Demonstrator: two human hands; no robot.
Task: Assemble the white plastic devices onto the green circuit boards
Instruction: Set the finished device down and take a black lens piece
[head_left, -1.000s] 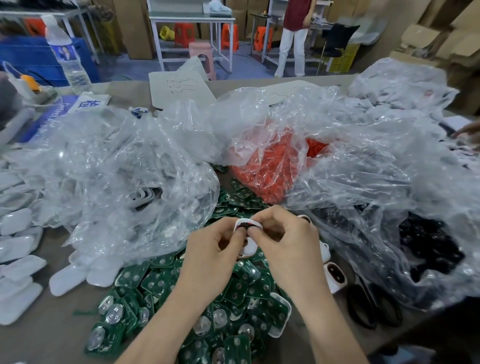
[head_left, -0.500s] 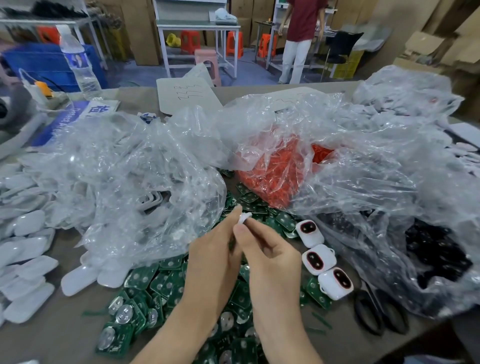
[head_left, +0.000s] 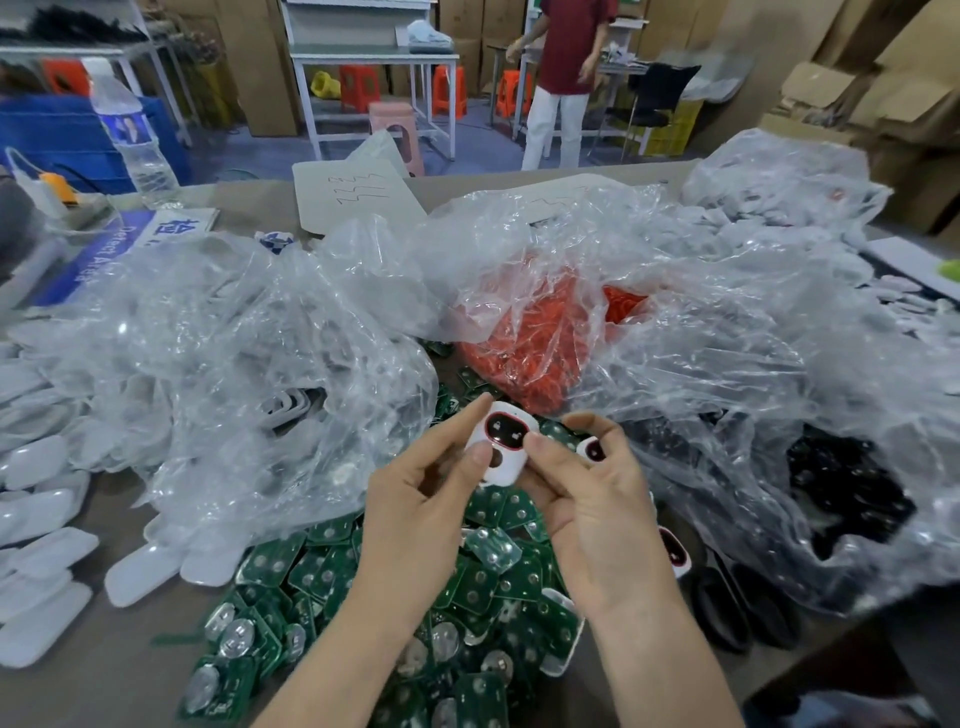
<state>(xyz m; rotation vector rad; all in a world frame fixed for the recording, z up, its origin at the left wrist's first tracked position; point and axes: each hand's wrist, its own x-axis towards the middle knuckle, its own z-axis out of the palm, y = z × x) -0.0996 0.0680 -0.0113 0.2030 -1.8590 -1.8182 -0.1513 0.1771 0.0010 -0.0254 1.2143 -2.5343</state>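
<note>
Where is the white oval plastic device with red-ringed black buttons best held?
Pinch the white oval plastic device by its rim from both sides, as the left hand and right hand do; its button face is turned up, leaving the edges free.

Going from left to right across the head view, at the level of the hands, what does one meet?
Loose white shells → clear bag of white parts → left hand → white device → right hand → clear bag of black parts.
</note>
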